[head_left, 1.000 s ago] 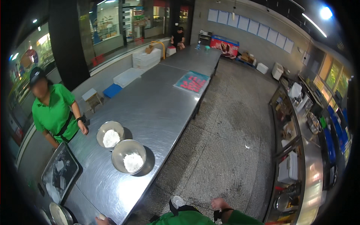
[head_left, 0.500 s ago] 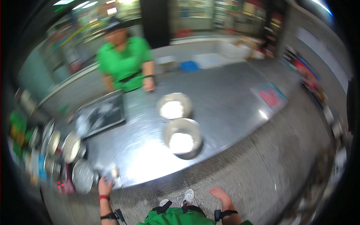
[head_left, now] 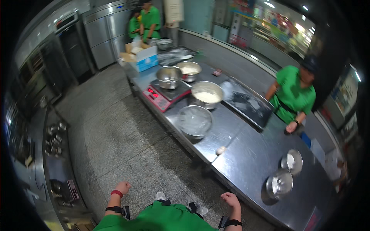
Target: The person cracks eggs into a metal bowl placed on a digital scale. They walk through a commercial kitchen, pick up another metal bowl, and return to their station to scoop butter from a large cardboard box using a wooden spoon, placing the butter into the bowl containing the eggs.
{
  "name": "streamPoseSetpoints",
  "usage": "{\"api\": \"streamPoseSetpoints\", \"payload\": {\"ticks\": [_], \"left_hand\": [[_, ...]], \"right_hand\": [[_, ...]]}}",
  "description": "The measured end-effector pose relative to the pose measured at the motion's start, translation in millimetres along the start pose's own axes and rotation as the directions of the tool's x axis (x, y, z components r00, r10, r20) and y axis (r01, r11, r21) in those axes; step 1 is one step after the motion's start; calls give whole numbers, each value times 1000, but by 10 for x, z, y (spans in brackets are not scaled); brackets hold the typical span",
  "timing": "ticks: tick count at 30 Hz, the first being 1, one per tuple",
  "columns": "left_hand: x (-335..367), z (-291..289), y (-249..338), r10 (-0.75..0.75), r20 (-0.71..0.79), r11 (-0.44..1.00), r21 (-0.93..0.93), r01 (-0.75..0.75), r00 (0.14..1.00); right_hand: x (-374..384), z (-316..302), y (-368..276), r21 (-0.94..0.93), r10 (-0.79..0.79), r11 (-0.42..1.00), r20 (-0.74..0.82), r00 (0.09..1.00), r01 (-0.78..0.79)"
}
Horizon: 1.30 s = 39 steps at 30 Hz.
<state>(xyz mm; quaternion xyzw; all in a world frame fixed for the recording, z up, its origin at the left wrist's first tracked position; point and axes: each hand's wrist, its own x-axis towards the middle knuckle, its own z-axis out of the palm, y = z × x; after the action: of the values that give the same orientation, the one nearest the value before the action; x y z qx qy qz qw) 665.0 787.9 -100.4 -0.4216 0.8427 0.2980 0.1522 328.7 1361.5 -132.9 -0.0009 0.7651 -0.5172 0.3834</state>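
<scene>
Judging from the pose, this is a pause between handlings: the left hand (head_left: 123, 187) hangs over the floor (head_left: 127, 150), and the right hand (head_left: 231, 199) is near the edge of the table (head_left: 246, 165), both with fingers loosely curled and nothing visible inside, though how tightly they close I cannot tell. Nearest to the right hand on the table are a bowl (head_left: 285, 185) with white powder (head_left: 275, 184) and a pale lump (head_left: 221, 150), both untouched. To take either, this hand would need to reach over the edge and spread its fingers.
</scene>
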Motion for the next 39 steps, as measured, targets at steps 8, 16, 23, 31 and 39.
{"api": "streamPoseSetpoints", "payload": {"ticks": [8, 16, 23, 31, 39], "left_hand": [[113, 327, -1922, -4, 46, 995, -102, 8, 999], [754, -133, -1816, -185, -26, 924, -344, 165, 982], [1346, -415, -2095, -319, 108, 640, -708, 298, 941], [1489, -899, -2915, -590, 503, 185, -677, 712, 631], [3028, -2167, -2591, -332, 371, 691, -531, 491, 867]], "right_hand": [[577, 1834, -1503, 621, 138, 718, 316, 939, -314], [1151, 2975, -3245, 215, -226, 954, 72, 971, 206], [2266, 3603, -4244, 122, -234, 968, 126, 964, 219], [3629, 4794, -4126, -432, -220, 827, 338, 915, 359], [3812, 4963, -4207, -630, -136, 709, 321, 937, 318]]}}
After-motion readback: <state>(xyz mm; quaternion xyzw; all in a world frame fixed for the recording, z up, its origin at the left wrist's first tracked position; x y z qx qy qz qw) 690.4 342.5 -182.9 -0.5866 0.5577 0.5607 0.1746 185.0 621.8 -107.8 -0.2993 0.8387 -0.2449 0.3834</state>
